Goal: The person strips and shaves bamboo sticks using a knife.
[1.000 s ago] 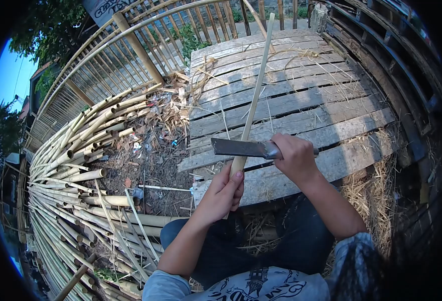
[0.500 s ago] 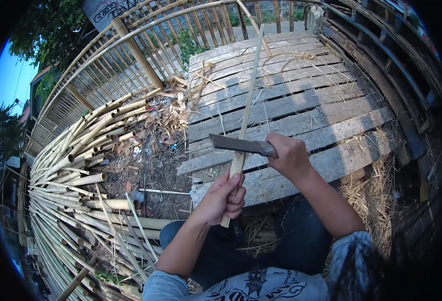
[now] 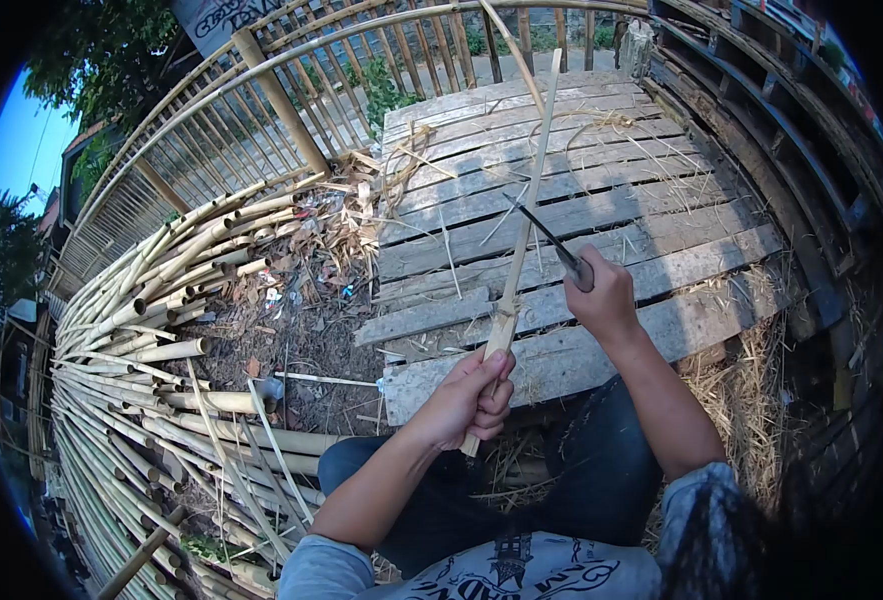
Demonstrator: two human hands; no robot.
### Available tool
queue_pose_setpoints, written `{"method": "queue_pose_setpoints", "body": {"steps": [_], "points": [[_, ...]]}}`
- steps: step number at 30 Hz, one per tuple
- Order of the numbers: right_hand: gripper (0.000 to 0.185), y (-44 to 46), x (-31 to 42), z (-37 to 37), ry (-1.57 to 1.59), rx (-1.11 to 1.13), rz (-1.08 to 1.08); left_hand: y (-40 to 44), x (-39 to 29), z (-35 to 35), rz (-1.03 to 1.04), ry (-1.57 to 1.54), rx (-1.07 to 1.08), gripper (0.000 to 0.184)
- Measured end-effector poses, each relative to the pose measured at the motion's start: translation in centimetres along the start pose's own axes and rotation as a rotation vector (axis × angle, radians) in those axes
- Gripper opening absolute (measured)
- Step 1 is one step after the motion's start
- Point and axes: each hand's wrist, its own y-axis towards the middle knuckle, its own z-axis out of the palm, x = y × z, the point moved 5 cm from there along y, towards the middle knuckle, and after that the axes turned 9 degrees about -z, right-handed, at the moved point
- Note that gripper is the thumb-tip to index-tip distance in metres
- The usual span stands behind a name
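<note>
A long, thin bamboo strip stands out away from me over the wooden boards. My left hand is wrapped round its near end, just below a node. My right hand grips the handle of a machete. The blade shows nearly edge-on, dark and narrow, and points up and to the left. Its tip end crosses the strip well beyond the node; I cannot tell whether it touches. The palm side of my right hand is hidden.
A slatted wooden platform lies in front, with shavings on it. Many bamboo poles are piled at the left. A bamboo fence runs along the back. Stacked pallets stand at the right, above straw.
The machete has moved farther out along the strip, and its blade has turned from broadside to edge-on. My left hand and the strip have shifted slightly right.
</note>
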Motion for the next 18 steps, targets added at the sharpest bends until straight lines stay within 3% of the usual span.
{"method": "queue_pose_setpoints", "body": {"steps": [3,5,7,10,12,17,18], "points": [[0.015,0.2,1.9,-0.6,0.162,-0.031,-0.182,0.0,0.2,0.5,-0.038,-0.047,0.079,0.028],[0.012,-0.3,2.2,0.3,0.099,0.028,-0.106,-0.3,-0.1,0.1,-0.031,0.018,-0.040,0.028],[0.013,0.5,-1.3,0.4,0.042,0.019,0.160,-0.6,-0.2,-0.7,-0.027,0.018,-0.033,0.027],[0.009,0.5,-2.2,-0.7,0.052,-0.039,0.150,-0.5,0.1,-1.4,-0.038,0.272,-0.157,0.025],[0.010,-0.2,1.6,-0.6,0.081,0.045,-0.134,0.0,0.1,-1.1,-0.003,0.310,-0.186,0.024],[0.011,-0.7,1.3,1.0,0.113,0.139,-0.033,-0.5,-0.7,-1.9,0.030,0.547,-0.353,0.022],[0.011,-0.6,0.2,0.8,0.087,0.136,0.041,-0.4,-0.7,-2.2,0.140,0.619,-0.375,0.022]]}}
